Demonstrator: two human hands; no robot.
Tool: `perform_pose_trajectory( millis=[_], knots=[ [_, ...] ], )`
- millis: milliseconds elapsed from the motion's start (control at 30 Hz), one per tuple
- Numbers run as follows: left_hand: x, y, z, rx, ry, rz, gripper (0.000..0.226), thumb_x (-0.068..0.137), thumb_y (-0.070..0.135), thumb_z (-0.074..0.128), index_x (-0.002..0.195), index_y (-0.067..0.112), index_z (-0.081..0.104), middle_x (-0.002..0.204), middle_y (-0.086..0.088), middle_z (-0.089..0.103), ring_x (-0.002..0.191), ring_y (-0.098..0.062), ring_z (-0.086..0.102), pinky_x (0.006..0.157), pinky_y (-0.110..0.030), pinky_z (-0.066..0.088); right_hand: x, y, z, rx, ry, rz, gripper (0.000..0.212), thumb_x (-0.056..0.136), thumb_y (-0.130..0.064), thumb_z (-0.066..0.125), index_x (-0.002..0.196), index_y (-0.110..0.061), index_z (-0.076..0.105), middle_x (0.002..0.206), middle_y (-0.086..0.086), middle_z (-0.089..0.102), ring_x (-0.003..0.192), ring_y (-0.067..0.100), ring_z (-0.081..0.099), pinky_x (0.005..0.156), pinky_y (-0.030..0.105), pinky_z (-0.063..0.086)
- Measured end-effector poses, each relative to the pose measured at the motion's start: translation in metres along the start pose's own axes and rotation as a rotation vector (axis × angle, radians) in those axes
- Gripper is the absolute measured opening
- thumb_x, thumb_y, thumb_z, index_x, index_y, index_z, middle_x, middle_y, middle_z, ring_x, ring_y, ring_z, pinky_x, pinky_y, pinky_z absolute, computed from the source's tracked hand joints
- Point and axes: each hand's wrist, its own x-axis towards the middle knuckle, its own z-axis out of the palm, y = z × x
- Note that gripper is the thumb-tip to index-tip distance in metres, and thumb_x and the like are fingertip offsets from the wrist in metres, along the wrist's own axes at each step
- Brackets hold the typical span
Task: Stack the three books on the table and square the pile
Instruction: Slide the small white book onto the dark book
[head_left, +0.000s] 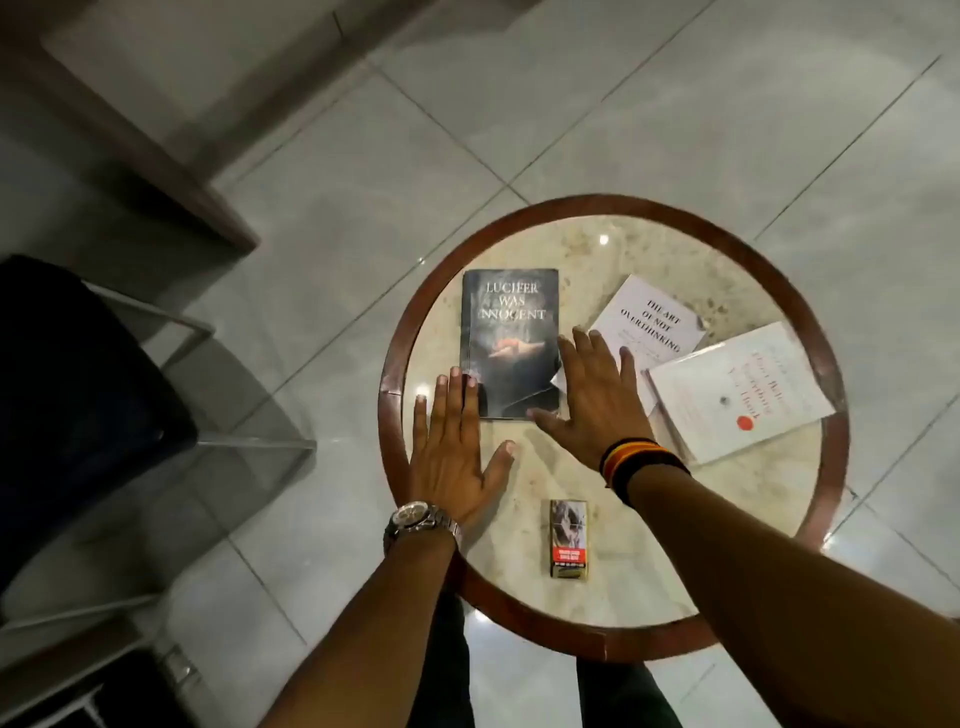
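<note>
Three books lie flat on a round marble table (597, 249) with a wooden rim. A dark book (511, 322) titled "Lucifer Was Innocent" lies left of centre. A white book (649, 317) titled "The Art of Not Overthinking" lies to its right, tilted. Another white book (743, 389) with a red dot overlaps that one's near corner. My left hand (452, 452) is flat and open on the table, fingertips at the dark book's near left corner. My right hand (592, 395) is flat and open, resting over the dark book's near right corner.
A small cigarette pack (569, 538) lies near the table's front edge between my forearms. A dark chair (78, 395) with a metal frame stands to the left. Tiled floor surrounds the table.
</note>
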Motion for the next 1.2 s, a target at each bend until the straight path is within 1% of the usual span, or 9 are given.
perform_pose_trajectory(
  millis=[233, 433, 567, 667, 733, 833, 1033, 1100, 1200],
  knots=[
    [0.013, -0.022, 0.04, 0.008, 0.163, -0.265, 0.108, 0.096, 0.081, 0.029, 0.173, 0.013, -0.004, 0.183, -0.013, -0.003, 0.17, -0.032, 0.002, 0.135, -0.061, 0.012, 0.026, -0.01, 0.027, -0.077, -0.011, -0.125, 0.114, 0.073, -0.078, 0.056, 0.157, -0.014, 0.013, 0.166, 0.017, 0.009, 0.152, 0.035, 0.007, 0.12, 0.061, 0.006],
    [0.03, -0.027, 0.053, 0.083, 0.281, -0.238, 0.109, 0.094, 0.083, 0.029, 0.173, 0.014, 0.0, 0.183, -0.012, 0.001, 0.17, -0.034, 0.006, 0.134, -0.064, 0.01, 0.038, -0.01, 0.044, -0.073, 0.054, -0.101, 0.108, 0.076, -0.082, 0.049, 0.158, -0.021, 0.014, 0.166, 0.015, 0.007, 0.153, 0.035, 0.007, 0.12, 0.061, 0.003],
    [0.03, -0.026, 0.053, 0.068, 0.29, -0.244, 0.107, 0.095, 0.08, 0.029, 0.173, 0.014, 0.0, 0.183, -0.01, -0.004, 0.17, -0.031, 0.001, 0.134, -0.064, 0.01, 0.052, -0.011, 0.037, -0.057, 0.044, -0.071, 0.109, 0.077, -0.08, 0.052, 0.159, -0.023, 0.009, 0.167, 0.013, -0.001, 0.153, 0.033, 0.001, 0.12, 0.061, 0.0],
    [0.029, -0.025, 0.052, 0.06, 0.273, -0.248, 0.105, 0.096, 0.078, 0.028, 0.173, 0.013, 0.001, 0.183, -0.01, -0.003, 0.17, -0.031, 0.001, 0.134, -0.063, 0.01, 0.05, -0.007, 0.029, 0.01, 0.043, -0.091, 0.108, 0.075, -0.083, 0.05, 0.158, -0.023, 0.015, 0.167, 0.012, 0.003, 0.153, 0.031, 0.003, 0.12, 0.061, 0.001],
    [0.029, -0.025, 0.052, 0.068, 0.266, -0.251, 0.104, 0.096, 0.077, 0.027, 0.173, 0.012, 0.001, 0.183, -0.011, -0.001, 0.17, -0.032, 0.002, 0.135, -0.063, 0.008, 0.039, -0.001, 0.025, 0.119, 0.129, -0.041, 0.104, 0.077, -0.085, 0.046, 0.155, -0.02, 0.025, 0.167, 0.012, 0.011, 0.153, 0.03, 0.009, 0.121, 0.059, 0.004],
    [0.028, -0.024, 0.051, 0.069, 0.256, -0.249, 0.102, 0.097, 0.074, 0.029, 0.173, 0.011, 0.001, 0.183, -0.012, -0.001, 0.17, -0.033, 0.002, 0.135, -0.062, 0.005, 0.018, 0.015, 0.02, 0.222, 0.244, 0.168, 0.1, 0.079, -0.081, 0.05, 0.153, -0.017, 0.03, 0.165, 0.014, 0.016, 0.152, 0.033, 0.013, 0.121, 0.058, 0.012],
    [0.028, -0.023, 0.047, 0.071, 0.234, -0.256, 0.101, 0.097, 0.072, 0.029, 0.173, 0.01, 0.002, 0.183, -0.013, -0.001, 0.17, -0.034, 0.002, 0.135, -0.063, 0.006, 0.01, 0.043, 0.016, -0.004, -0.064, 0.21, 0.132, 0.069, -0.081, 0.06, 0.157, -0.008, -0.004, 0.165, 0.021, -0.012, 0.152, 0.039, -0.008, 0.122, 0.057, 0.008],
    [0.028, -0.023, 0.048, 0.077, 0.228, -0.26, 0.101, 0.097, 0.071, 0.029, 0.173, 0.01, 0.002, 0.183, -0.013, -0.001, 0.17, -0.034, 0.002, 0.135, -0.064, 0.007, 0.018, 0.043, 0.015, -0.03, -0.093, 0.232, 0.135, 0.069, -0.079, 0.064, 0.156, -0.004, -0.007, 0.164, 0.023, -0.009, 0.152, 0.041, -0.004, 0.122, 0.055, 0.01],
    [0.028, -0.024, 0.048, 0.074, 0.227, -0.256, 0.1, 0.097, 0.07, 0.029, 0.173, 0.011, 0.0, 0.183, -0.012, -0.002, 0.17, -0.034, 0.002, 0.135, -0.063, 0.006, 0.026, 0.04, 0.012, 0.001, -0.064, 0.253, 0.129, 0.071, -0.069, 0.072, 0.156, 0.001, 0.004, 0.163, 0.028, 0.005, 0.15, 0.043, 0.008, 0.123, 0.05, 0.016]
  ],
)
